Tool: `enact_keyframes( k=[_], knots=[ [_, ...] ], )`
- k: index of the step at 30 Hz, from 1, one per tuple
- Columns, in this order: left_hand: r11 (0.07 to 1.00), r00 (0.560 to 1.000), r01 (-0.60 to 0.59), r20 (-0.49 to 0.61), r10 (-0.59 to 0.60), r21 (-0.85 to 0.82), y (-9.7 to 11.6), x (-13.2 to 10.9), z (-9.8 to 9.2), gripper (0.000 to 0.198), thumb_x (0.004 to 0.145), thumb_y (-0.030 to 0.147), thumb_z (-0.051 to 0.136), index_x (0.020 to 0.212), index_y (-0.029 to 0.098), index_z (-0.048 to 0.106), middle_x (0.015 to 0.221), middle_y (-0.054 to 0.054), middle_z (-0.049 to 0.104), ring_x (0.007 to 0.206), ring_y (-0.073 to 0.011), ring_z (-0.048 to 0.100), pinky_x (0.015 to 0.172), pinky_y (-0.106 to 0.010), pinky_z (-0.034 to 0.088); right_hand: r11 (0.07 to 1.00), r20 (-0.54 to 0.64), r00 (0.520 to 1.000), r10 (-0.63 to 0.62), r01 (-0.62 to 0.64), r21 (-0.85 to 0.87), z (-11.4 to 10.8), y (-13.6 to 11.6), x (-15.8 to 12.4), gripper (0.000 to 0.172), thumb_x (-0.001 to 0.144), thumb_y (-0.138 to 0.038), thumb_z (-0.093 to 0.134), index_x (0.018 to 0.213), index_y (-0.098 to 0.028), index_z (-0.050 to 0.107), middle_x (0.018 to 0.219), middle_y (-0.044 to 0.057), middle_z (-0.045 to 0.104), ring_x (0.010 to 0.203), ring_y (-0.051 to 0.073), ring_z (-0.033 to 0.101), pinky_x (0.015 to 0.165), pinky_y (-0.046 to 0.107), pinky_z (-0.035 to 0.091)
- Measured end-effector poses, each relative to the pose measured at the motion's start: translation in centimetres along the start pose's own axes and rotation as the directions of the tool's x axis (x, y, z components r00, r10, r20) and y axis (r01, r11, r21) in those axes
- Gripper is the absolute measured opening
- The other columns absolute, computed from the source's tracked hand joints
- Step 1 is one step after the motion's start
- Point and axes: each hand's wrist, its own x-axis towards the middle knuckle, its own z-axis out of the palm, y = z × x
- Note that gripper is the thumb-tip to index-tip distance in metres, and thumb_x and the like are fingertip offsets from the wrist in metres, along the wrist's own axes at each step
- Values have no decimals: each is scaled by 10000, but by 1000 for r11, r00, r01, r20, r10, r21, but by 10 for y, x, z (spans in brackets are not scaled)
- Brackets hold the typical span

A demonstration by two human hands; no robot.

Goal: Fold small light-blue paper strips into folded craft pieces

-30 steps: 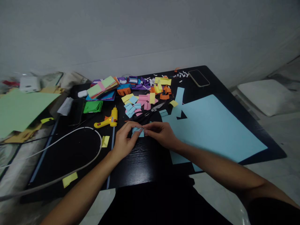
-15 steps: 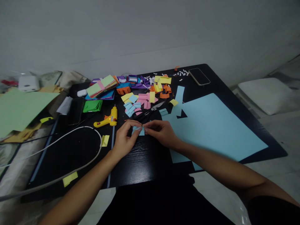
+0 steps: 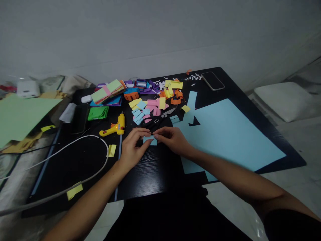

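Observation:
Both my hands meet at the middle of the black table (image 3: 155, 174) on one small light-blue paper piece (image 3: 151, 140). My left hand (image 3: 132, 147) pinches its left edge with fingers curled. My right hand (image 3: 173, 140) pinches its right edge. The piece lies low over the tabletop. Just beyond my fingers lie scissors (image 3: 163, 117) and a scatter of small folded blue, pink and yellow paper pieces (image 3: 147, 108). A large light-blue paper sheet (image 3: 225, 134) with a notch cut from it spreads out to the right of my right hand.
A yellow glue gun (image 3: 114, 127) lies left of my hands, with a white cable (image 3: 75, 157) looping beyond it. Stacks of coloured paper (image 3: 107, 93) sit at the back, a phone (image 3: 212, 81) at the far right corner. Green sheets (image 3: 22, 117) overhang the left.
My hands have stayed in place on the small blue piece, fingers shifting slightly along it. The view has drifted a little; nothing else moved.

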Motion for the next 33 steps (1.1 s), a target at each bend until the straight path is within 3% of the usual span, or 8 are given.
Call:
enact_keyframes(
  k=[5, 12, 18, 27, 33],
  knots=[
    [998, 1000, 4, -19, -2, 60, -2, 0, -2, 140, 924, 157, 741, 1054, 209, 740, 1127, -74, 735, 1033, -200, 715, 788, -309, 606, 998, -2, 1000, -25, 25, -62, 0, 2, 1, 220, 886, -345, 743, 1035, -191, 792, 873, 36, 788, 733, 159, 715, 790, 341, 575],
    [992, 997, -79, 25, 77, 102, -1, 1, -3, 154, 950, 105, 679, 1040, 207, 751, 1112, -68, 739, 1043, -207, 712, 967, -393, 585, 988, 21, 1000, -16, 19, -151, 0, 1, 1, 157, 916, -316, 693, 936, -175, 759, 747, 11, 738, 690, 151, 697, 727, 299, 539],
    [990, 992, -117, 63, 112, 85, 0, 1, -2, 170, 953, 84, 661, 1056, 199, 733, 1107, -75, 729, 1049, -201, 705, 954, -375, 585, 972, 7, 999, -49, 50, -231, 1, 0, 0, 116, 913, -267, 668, 901, -175, 737, 761, 5, 730, 685, 143, 670, 690, 273, 508],
    [991, 989, -114, 101, 107, 70, -2, 1, -1, 139, 977, 133, 654, 1087, 191, 715, 1077, -81, 748, 1047, -210, 719, 938, -377, 585, 996, 34, 999, -9, 12, -90, 3, 4, -2, 184, 918, -337, 697, 976, -175, 765, 861, 27, 766, 672, 143, 717, 699, 289, 573],
    [994, 990, -102, 105, 97, 45, -3, 3, -1, 129, 994, 154, 634, 1090, 202, 706, 1059, -78, 738, 1009, -205, 707, 898, -374, 588, 998, 58, 998, 25, -29, 57, 3, 5, -1, 170, 850, -295, 764, 974, -182, 791, 880, 34, 782, 727, 146, 729, 751, 317, 624]
  ],
)
